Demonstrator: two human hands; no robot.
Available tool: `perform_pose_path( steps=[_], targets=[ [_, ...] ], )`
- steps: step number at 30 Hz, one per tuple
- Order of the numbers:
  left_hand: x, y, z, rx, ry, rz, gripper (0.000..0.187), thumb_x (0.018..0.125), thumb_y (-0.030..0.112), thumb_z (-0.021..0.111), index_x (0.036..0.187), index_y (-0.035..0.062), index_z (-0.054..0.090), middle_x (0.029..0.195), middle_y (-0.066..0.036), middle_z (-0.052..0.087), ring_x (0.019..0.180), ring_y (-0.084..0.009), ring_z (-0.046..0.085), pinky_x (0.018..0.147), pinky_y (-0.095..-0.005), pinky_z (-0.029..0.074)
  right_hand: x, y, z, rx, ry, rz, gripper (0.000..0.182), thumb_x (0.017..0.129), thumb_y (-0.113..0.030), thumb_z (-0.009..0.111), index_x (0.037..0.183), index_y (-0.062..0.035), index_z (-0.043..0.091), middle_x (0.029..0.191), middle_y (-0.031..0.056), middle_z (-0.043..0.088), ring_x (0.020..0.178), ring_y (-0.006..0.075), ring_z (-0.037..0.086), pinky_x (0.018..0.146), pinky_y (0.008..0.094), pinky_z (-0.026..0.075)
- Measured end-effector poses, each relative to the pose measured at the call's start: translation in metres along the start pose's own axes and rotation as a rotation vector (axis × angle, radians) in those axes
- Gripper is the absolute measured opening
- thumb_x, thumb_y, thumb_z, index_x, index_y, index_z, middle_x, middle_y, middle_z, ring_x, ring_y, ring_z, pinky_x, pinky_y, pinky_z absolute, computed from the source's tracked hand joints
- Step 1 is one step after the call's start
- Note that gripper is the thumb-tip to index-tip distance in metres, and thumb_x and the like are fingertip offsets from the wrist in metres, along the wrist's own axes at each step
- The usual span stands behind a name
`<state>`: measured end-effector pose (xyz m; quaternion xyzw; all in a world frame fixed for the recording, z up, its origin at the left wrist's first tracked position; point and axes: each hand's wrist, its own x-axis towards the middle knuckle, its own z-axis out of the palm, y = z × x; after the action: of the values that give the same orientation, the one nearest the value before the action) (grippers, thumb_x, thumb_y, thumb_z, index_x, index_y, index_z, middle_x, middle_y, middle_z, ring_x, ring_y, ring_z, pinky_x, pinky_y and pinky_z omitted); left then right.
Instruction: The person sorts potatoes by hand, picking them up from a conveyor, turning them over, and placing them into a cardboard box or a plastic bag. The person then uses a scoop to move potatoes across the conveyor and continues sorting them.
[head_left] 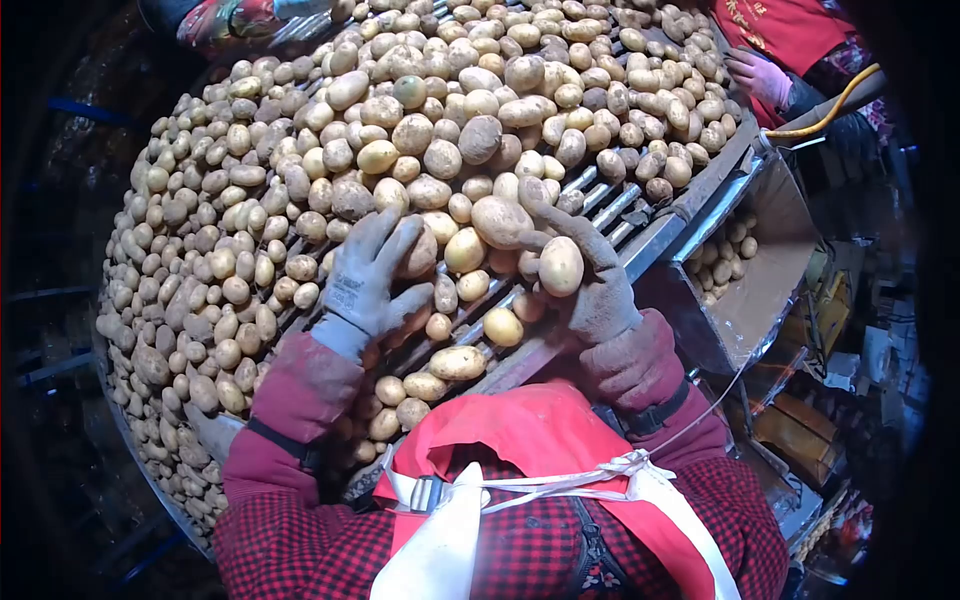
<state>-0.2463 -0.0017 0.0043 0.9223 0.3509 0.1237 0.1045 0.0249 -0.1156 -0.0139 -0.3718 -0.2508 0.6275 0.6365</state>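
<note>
Potatoes (480,139) of many sizes, some dusty with soil, lie piled over a bed of metal rollers (612,205). My left hand (368,285), in a dirty grey-white glove, rests among them with its fingers spread, touching a brownish potato (420,254) by its fingertips. A similar glove covers my right hand (603,295), which holds a yellowish potato (561,266) at its fingers. Just left of that hand lies a large potato (501,222). Smaller ones, such as a pale oblong potato (457,363), sit on the rollers between my wrists.
A metal rail (650,250) edges the rollers on the right. Beyond it stands a box (770,270) with potatoes inside. Another person's pink-gloved hand (759,78) is at the upper right, near a yellow cable (830,112). A second person's sleeve (230,22) shows at the upper left.
</note>
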Motion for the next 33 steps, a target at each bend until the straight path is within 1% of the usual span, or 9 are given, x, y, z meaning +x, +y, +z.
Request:
perform_pose_path(
  steps=[2, 7, 10, 16, 21, 23, 26, 28, 33],
  targets=[
    [0.006, -0.002, 0.0, 0.009, -0.004, -0.02, 0.079, 0.074, 0.029, 0.08, 0.146, 0.0127, 0.051, 0.143, -0.016, 0.052, 0.129, -0.0379, 0.051, 0.107, -0.0495, 0.042, 0.007, 0.006, 0.007, -0.269, 0.019, -0.238, 0.062, 0.087, 0.008, 0.07, 0.144, -0.003, 0.05, 0.142, 0.012, 0.058, 0.128, 0.0261, 0.059, 0.097, 0.0314, 0.055],
    [0.052, 0.017, -0.054, -0.369, -0.214, -0.265, 0.057, 0.085, 0.03, 0.074, 0.136, 0.0069, 0.06, 0.118, -0.021, 0.067, 0.109, -0.0386, 0.065, 0.097, -0.0445, 0.051, 0.004, 0.002, -0.003, -0.324, -0.032, -0.156, 0.059, 0.09, 0.013, 0.051, 0.146, -0.0034, 0.048, 0.135, 0.013, 0.061, 0.11, 0.0222, 0.068, 0.095, 0.0325, 0.055],
    [0.091, 0.005, -0.042, -0.083, 0.068, -0.022, 0.06, 0.085, 0.033, 0.075, 0.137, 0.0081, 0.059, 0.123, -0.02, 0.067, 0.117, -0.0351, 0.063, 0.1, -0.0433, 0.049, 0.006, 0.005, -0.003, -0.253, -0.008, -0.1, 0.06, 0.09, 0.013, 0.049, 0.147, -0.0063, 0.047, 0.131, 0.0133, 0.063, 0.108, 0.0219, 0.068, 0.089, 0.0323, 0.057],
    [0.163, 0.044, 0.01, 0.236, -0.159, 0.082, 0.059, 0.078, 0.036, 0.076, 0.131, 0.0165, 0.057, 0.107, -0.016, 0.054, 0.096, -0.0343, 0.058, 0.079, -0.0481, 0.045, 0.008, 0.004, -0.014, 0.064, -0.106, -0.016, 0.056, 0.095, -0.003, 0.058, 0.15, -0.0075, 0.044, 0.131, 0.0156, 0.061, 0.109, 0.0265, 0.066, 0.085, 0.0375, 0.059],
    [0.129, 0.04, -0.015, 0.076, -0.146, 0.235, 0.052, 0.082, 0.034, 0.074, 0.128, 0.0128, 0.061, 0.112, -0.017, 0.058, 0.097, -0.0354, 0.059, 0.082, -0.0481, 0.048, 0.011, 0.007, -0.022, 0.316, -0.075, 0.128, 0.057, 0.095, -0.014, 0.059, 0.15, -0.0072, 0.044, 0.134, 0.0162, 0.058, 0.109, 0.0297, 0.066, 0.085, 0.0407, 0.061],
    [0.131, 0.03, -0.03, -0.312, -0.157, 0.132, 0.044, 0.087, 0.031, 0.072, 0.123, 0.0087, 0.065, 0.114, -0.017, 0.066, 0.101, -0.0352, 0.065, 0.087, -0.0458, 0.051, 0.013, 0.004, -0.022, 0.248, -0.105, 0.099, 0.056, 0.096, -0.015, 0.059, 0.15, -0.0071, 0.045, 0.137, 0.0167, 0.057, 0.109, 0.0297, 0.066, 0.086, 0.0402, 0.06],
    [0.162, -0.003, -0.034, -0.029, 0.208, 0.038, 0.043, 0.088, 0.027, 0.071, 0.125, 0.0082, 0.065, 0.112, -0.019, 0.07, 0.104, -0.0375, 0.066, 0.09, -0.045, 0.053, 0.018, 0.004, -0.023, 0.417, -0.11, 0.228, 0.057, 0.096, -0.017, 0.059, 0.15, -0.0067, 0.045, 0.141, 0.0167, 0.055, 0.109, 0.0292, 0.067, 0.086, 0.0401, 0.06],
    [0.19, -0.037, -0.025, 0.214, 0.068, -0.114, 0.054, 0.089, 0.035, 0.069, 0.137, 0.0127, 0.059, 0.12, -0.02, 0.068, 0.11, -0.0372, 0.065, 0.097, -0.0467, 0.051, 0.022, 0.012, -0.02, 0.345, -0.076, 0.182, 0.067, 0.101, -0.039, 0.051, 0.156, -0.0052, 0.033, 0.144, 0.0209, 0.052, 0.113, 0.0336, 0.065, 0.086, 0.0436, 0.06],
    [0.228, -0.077, 0.01, 0.234, -0.289, -0.359, 0.052, 0.088, 0.04, 0.068, 0.137, 0.0257, 0.059, 0.114, -0.014, 0.071, 0.112, -0.0329, 0.066, 0.097, -0.0439, 0.051, 0.024, 0.006, -0.018, 0.104, -0.065, 0.074, 0.065, 0.104, -0.046, 0.047, 0.156, -0.0101, 0.033, 0.154, 0.0227, 0.041, 0.121, 0.0384, 0.06, 0.09, 0.0461, 0.058]
  ],
)
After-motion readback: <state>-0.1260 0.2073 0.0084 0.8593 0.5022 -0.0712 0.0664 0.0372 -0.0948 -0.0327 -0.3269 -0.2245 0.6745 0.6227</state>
